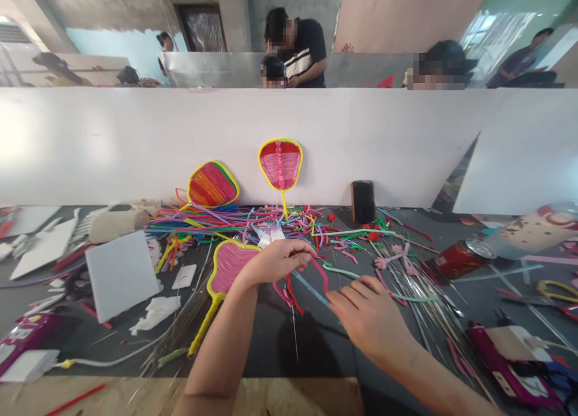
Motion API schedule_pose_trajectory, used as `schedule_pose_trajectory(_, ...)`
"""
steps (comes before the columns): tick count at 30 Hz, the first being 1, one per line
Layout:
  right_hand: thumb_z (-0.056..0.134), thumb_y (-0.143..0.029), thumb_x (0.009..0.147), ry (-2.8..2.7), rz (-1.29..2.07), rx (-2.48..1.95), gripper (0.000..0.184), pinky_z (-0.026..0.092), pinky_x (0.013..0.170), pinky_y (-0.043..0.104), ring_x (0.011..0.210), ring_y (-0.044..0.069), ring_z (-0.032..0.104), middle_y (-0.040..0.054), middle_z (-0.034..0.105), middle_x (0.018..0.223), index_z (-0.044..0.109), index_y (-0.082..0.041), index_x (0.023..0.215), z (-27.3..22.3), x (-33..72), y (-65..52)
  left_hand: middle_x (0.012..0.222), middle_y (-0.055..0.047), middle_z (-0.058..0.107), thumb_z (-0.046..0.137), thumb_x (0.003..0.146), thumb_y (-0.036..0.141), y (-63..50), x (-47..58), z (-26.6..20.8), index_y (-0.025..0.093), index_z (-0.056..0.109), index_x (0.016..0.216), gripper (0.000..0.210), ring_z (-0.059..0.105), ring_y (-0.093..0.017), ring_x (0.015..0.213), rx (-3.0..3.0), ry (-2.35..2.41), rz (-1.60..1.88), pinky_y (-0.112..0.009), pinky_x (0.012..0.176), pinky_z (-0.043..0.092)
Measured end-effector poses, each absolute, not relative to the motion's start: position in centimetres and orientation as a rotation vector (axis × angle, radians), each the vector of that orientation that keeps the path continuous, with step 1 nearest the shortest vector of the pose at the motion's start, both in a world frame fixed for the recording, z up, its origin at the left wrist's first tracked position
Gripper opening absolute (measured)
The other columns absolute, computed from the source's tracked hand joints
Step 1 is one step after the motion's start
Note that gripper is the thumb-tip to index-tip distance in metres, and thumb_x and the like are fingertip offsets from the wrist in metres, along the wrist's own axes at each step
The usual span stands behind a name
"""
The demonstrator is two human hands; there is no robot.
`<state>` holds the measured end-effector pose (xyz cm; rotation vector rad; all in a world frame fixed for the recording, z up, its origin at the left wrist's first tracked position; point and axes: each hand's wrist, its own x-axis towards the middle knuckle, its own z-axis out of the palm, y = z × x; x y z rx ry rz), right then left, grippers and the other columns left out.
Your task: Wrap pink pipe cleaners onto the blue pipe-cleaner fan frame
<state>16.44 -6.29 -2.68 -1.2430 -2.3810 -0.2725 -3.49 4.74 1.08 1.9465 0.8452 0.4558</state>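
My left hand (284, 260) is closed, its thumb and fingertips pinching one end of a curved pink pipe cleaner (323, 271). At the strip's lower end my right hand (372, 319) is closed too, fingertips pressed together. A light blue pipe cleaner (310, 287) runs between the hands; whether the right fingers also grip it cannot be made out. Partly behind my left forearm lies a pink fan shape (232, 265) with a yellow rim and handle. Red and pink pieces (293, 295) lie on the dark table just below the hands.
A pink-and-red fan (280, 166) and an orange-red one (213, 186) lean on the white partition (112, 145). Pipe cleaners (203, 220) pile behind my hands. Around are wires (419, 283), a phone (363, 201), a can (467, 259), scissors (557, 292) and purple glue guns (510, 362).
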Motion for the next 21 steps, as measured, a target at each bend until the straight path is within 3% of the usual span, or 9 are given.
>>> schedule_pose_trajectory(5,0.054,-0.016,0.088,-2.364,-0.073,-1.218,0.013,0.034,0.077,0.035,0.068,0.017,0.06,0.0022,0.068,0.072,0.064,-0.018,0.094,-2.6,16.5,-6.9,0.062,0.002,0.055,0.043,0.088,0.033,4.7,-2.7,1.0,0.015,0.061,0.072,0.03,0.05,-0.011,0.06,2.05,0.922,0.486,-0.02,0.058,0.038)
schedule_pose_trajectory(11,0.05,-0.023,0.091,-2.231,0.476,-1.238,0.016,0.045,0.072,0.03,0.078,0.017,0.063,0.0033,0.071,0.086,0.064,-0.022,0.097,-0.9,18.5,-6.8,0.073,0.001,0.06,0.05,0.083,0.031,4.7,-3.0,1.1,0.016,0.064,0.086,0.021,0.051,-0.012,0.067,2.043,0.9,0.489,-0.02,0.061,0.039)
schedule_pose_trajectory(16,0.048,-0.036,0.091,-1.814,0.822,-1.366,0.022,0.049,0.075,0.03,0.085,0.018,0.063,0.0046,0.069,0.091,0.065,-0.022,0.095,-1.4,20.0,-4.1,0.068,0.001,0.056,0.052,0.082,0.031,4.6,-3.0,1.2,0.016,0.064,0.08,0.019,0.049,-0.011,0.064,2.055,0.885,0.502,-0.02,0.059,0.037)
schedule_pose_trajectory(21,0.055,-0.042,0.087,-1.498,1.523,-1.13,0.027,0.048,0.057,0.025,0.063,0.011,0.059,0.0032,0.066,0.082,0.063,-0.018,0.097,-4.0,19.6,-2.0,0.069,0.001,0.057,0.05,0.083,0.032,4.3,-2.5,1.4,0.016,0.062,0.081,0.02,0.048,-0.011,0.062,1.986,0.941,0.582,-0.02,0.057,0.037)
